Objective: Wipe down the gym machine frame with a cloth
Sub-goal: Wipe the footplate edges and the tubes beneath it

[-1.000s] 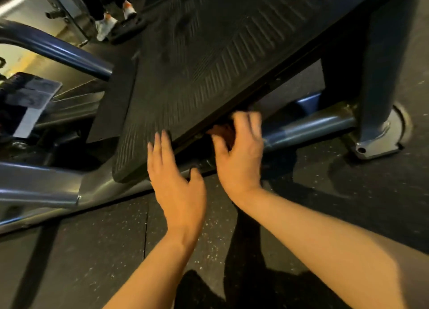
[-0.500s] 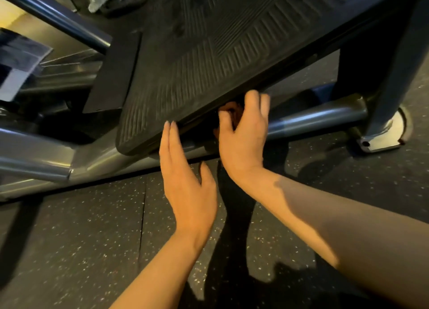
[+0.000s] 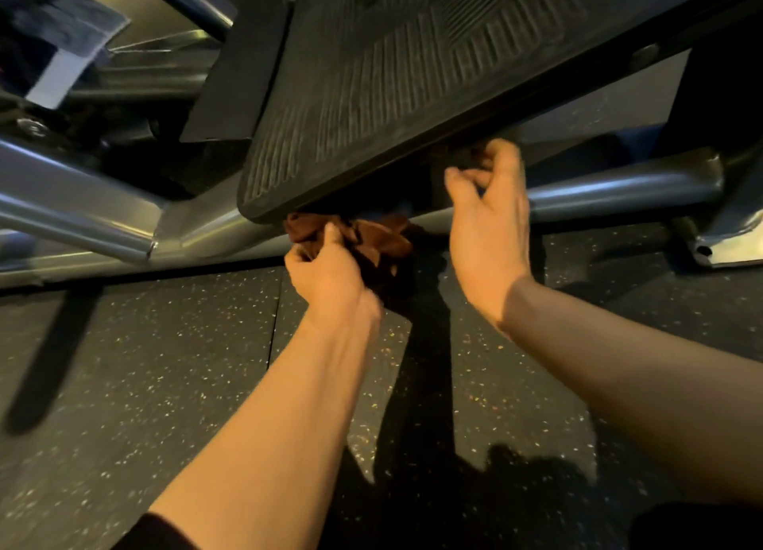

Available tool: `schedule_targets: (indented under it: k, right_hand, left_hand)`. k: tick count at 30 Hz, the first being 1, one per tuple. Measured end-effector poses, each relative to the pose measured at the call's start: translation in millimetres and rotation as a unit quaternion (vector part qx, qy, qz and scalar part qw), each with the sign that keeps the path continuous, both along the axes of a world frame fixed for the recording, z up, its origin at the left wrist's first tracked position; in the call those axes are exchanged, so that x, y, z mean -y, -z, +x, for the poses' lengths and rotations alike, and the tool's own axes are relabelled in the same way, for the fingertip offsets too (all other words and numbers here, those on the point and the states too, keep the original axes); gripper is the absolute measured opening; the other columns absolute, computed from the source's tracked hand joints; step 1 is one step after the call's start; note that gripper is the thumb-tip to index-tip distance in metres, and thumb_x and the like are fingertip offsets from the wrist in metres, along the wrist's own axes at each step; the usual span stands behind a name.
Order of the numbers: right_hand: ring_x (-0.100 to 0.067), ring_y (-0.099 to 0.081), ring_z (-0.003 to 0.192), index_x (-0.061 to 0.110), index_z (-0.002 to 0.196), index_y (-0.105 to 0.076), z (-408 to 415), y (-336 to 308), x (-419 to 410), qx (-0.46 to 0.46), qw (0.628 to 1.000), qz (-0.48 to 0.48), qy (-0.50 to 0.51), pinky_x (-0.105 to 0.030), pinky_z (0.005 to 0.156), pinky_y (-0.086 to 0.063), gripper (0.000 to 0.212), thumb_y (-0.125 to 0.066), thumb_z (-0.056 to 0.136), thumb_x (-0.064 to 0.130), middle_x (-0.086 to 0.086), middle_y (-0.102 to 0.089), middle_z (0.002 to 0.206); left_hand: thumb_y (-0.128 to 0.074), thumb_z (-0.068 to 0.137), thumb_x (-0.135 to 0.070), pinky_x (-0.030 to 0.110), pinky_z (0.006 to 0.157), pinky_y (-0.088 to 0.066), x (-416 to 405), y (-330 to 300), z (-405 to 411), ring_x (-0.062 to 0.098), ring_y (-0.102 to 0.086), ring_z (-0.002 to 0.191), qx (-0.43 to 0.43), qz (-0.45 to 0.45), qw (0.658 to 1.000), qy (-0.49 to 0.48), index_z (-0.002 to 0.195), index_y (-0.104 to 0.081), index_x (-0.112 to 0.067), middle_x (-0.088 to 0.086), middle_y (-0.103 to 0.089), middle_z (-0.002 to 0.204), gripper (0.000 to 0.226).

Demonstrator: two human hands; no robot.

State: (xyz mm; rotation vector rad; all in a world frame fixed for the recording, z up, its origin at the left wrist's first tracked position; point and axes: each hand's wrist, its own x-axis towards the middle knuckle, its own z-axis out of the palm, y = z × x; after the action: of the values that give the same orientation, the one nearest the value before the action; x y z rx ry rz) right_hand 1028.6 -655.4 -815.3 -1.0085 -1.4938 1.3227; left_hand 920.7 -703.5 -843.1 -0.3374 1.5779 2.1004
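Far left of the hands: grey steel frame tubes [image 3: 78, 215], one slanting down to the right into a welded joint, long axis running low left to right behind both hands. Blurred label plate [image 3: 62, 54] up top left, unreadable.

Left hand [image 3: 326, 277]: fingers curled round a bunched brown cloth [image 3: 367, 235], gripping it. Cloth sits right at the lower corner of the ribbed black footplate [image 3: 392, 95], tucked partly under its edge, and lies against the low frame tube there. Cloth is crumpled, no clear long axis; loose folds trail off to the right, toward the right hand. Whether a tail of it reaches that hand I cannot tell, it's in shadow.

Footplate is tilted, long edge rising from lower left to upper right, ribs running across it. It overhangs both hands.

Right hand [image 3: 489, 219]: up under the footplate's lower edge, fingers curled, thumb out to the left. Fingertips are dark and partly hidden under the plate, so cannot tell if they pinch anything. The two hands are near, not touching.

Right of the right hand: the low tube [image 3: 619, 190] continues to an upright post, ending in a bolted foot plate [image 3: 726, 244] on the floor.

Below both forearms: black speckled rubber floor [image 3: 165, 363], with a tile seam left of the left forearm. Arm shadows fall between the forearms.
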Motion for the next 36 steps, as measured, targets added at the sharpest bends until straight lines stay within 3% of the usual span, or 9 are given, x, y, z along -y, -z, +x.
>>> schedule_targets:
  k: [5,10,14,19,22,25,28,32,36]
  right_hand:
    - [-0.007,-0.052,0.108,0.025,0.121,-0.041,-2,9,-5,0.005,1.0,0.012,-0.004,-0.019,0.086,-0.044,0.025,-0.051,0.099,0.018,-0.007,-0.05,0.124]
    - [-0.004,-0.053,0.107,0.034,0.12,-0.038,0,12,-6,0.004,0.999,0.019,-0.044,-0.006,0.08,-0.045,0.028,-0.049,0.1,0.017,-0.005,-0.049,0.126]
    - [-0.013,-0.055,0.109,0.02,0.126,-0.044,2,13,-9,-0.009,0.999,-0.008,-0.039,-0.017,0.082,-0.051,0.026,-0.047,0.101,0.017,-0.01,-0.051,0.126]
    - [-0.008,-0.053,0.11,0.017,0.128,-0.044,15,15,-14,0.012,1.0,-0.003,-0.028,-0.034,0.097,-0.049,0.028,-0.048,0.1,0.019,-0.006,-0.048,0.128]
    - [-0.005,-0.054,0.107,0.019,0.125,-0.047,24,16,-16,0.013,1.0,-0.007,-0.023,-0.035,0.096,-0.051,0.025,-0.049,0.1,0.018,-0.002,-0.05,0.125]
    - [-0.007,-0.056,0.106,0.023,0.118,-0.05,27,19,-17,0.015,0.999,-0.018,-0.028,-0.038,0.096,-0.052,0.02,-0.05,0.099,0.017,0.002,-0.053,0.117]
    - [-0.01,-0.057,0.108,0.022,0.119,-0.051,24,21,-16,0.021,0.999,-0.028,-0.04,-0.038,0.095,-0.052,0.021,-0.051,0.099,0.017,0.0,-0.054,0.118]
    - [-0.013,-0.058,0.107,0.016,0.124,-0.051,22,17,-15,0.015,0.998,-0.025,-0.054,-0.025,0.084,-0.054,0.024,-0.05,0.1,0.018,-0.007,-0.054,0.124]
    - [-0.01,-0.058,0.104,0.02,0.124,-0.051,28,13,-16,-0.003,0.998,-0.031,-0.063,-0.013,0.069,-0.05,0.025,-0.051,0.099,0.023,-0.007,-0.052,0.125]
  left_hand:
    - [-0.055,0.094,0.002,0.059,0.089,-0.052,-12,-9,-12,0.029,-0.064,0.087,0.047,0.061,0.997,-0.021,0.085,-0.056,-0.012,0.01,-0.061,0.084,0.017]
    - [-0.063,0.086,0.008,0.052,0.086,-0.053,-25,-17,27,0.027,-0.061,0.079,-0.048,0.045,0.996,0.054,0.079,-0.06,-0.009,0.015,-0.062,0.083,0.018]
    - [-0.064,0.086,0.005,0.042,0.08,-0.053,-29,-16,45,0.022,-0.061,0.08,-0.082,0.077,0.979,0.169,0.083,-0.063,-0.01,0.012,-0.064,0.083,0.015]
    - [-0.055,0.093,0.005,0.027,0.051,-0.052,-30,-6,8,0.011,-0.055,0.051,-0.023,0.043,0.998,-0.041,0.095,-0.053,-0.008,0.012,-0.057,0.073,0.014]
    - [-0.047,0.094,0.01,0.021,0.042,-0.042,-26,-6,-15,0.002,-0.041,0.032,0.012,0.049,0.994,-0.092,0.083,-0.046,-0.013,0.001,-0.045,0.059,0.026]
    - [-0.052,0.091,0.01,0.029,0.057,-0.052,-24,-7,-4,0.005,-0.053,0.044,-0.022,0.033,0.998,-0.047,0.077,-0.048,-0.015,0.002,-0.052,0.067,0.029]
    - [-0.063,0.087,0.005,0.047,0.079,-0.056,-31,-10,28,0.023,-0.063,0.07,-0.078,0.026,0.996,0.046,0.076,-0.055,-0.013,0.009,-0.061,0.076,0.023]
    - [-0.063,0.09,0.001,0.041,0.078,-0.055,-36,-18,53,0.022,-0.065,0.078,-0.11,0.064,0.983,0.134,0.083,-0.061,-0.01,0.009,-0.065,0.08,0.013]
    - [-0.061,0.091,-0.004,0.043,0.09,-0.053,-32,-8,54,0.02,-0.065,0.09,-0.167,0.069,0.966,0.186,0.092,-0.067,-0.012,0.006,-0.069,0.09,0.009]
